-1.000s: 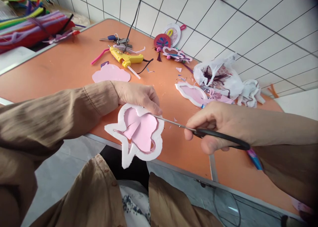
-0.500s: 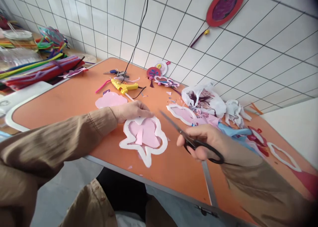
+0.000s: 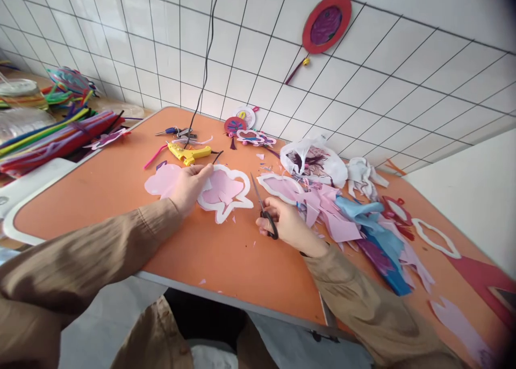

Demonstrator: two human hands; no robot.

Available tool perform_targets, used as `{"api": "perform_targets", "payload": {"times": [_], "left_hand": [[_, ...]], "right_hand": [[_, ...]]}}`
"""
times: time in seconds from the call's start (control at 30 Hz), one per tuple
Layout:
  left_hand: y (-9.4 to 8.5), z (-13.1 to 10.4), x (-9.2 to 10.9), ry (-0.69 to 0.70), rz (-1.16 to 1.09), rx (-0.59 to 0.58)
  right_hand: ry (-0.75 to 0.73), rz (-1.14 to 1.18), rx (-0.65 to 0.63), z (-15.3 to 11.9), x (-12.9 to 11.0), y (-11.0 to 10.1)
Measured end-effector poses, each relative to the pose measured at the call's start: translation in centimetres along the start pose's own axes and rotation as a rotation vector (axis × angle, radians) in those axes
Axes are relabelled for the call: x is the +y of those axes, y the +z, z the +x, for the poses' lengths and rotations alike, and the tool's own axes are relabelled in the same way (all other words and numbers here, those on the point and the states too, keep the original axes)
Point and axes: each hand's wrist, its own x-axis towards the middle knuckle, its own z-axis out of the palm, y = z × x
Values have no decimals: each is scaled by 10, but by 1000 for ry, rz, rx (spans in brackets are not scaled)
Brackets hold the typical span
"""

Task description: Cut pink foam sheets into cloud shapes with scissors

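Note:
My left hand pinches the left edge of a white wavy-edged frame above the orange table. Pink sheet fills the frame's opening. To its right, my right hand is closed around black-handled scissors, their blades pointing up and away from me, apart from the frame. A pink cloud-shaped piece lies just left of my left hand. Beyond the scissors rests a second white frame with pink inside.
A yellow hot glue gun lies behind my left hand, near a screwdriver. Pink and blue scraps and a white plastic bag are on the right. Bundled pipe cleaners sit at left. A red round ornament hangs on the tiled wall.
My left hand has turned the framed piece, so its pointed end now faces lower right, and moved it farther from me. The scissors have moved left and stand more upright. The camera view has shifted.

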Motion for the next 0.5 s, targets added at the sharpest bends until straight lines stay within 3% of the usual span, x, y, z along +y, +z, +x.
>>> {"api": "perform_targets", "payload": {"times": [0.27, 0.5], "left_hand": [[-1, 3, -10, 52, -237, 249], [7, -7, -8, 2, -215, 213]], "right_hand": [[-101, 37, 177, -3, 23, 19], [-135, 68, 261, -4, 27, 18]]}}
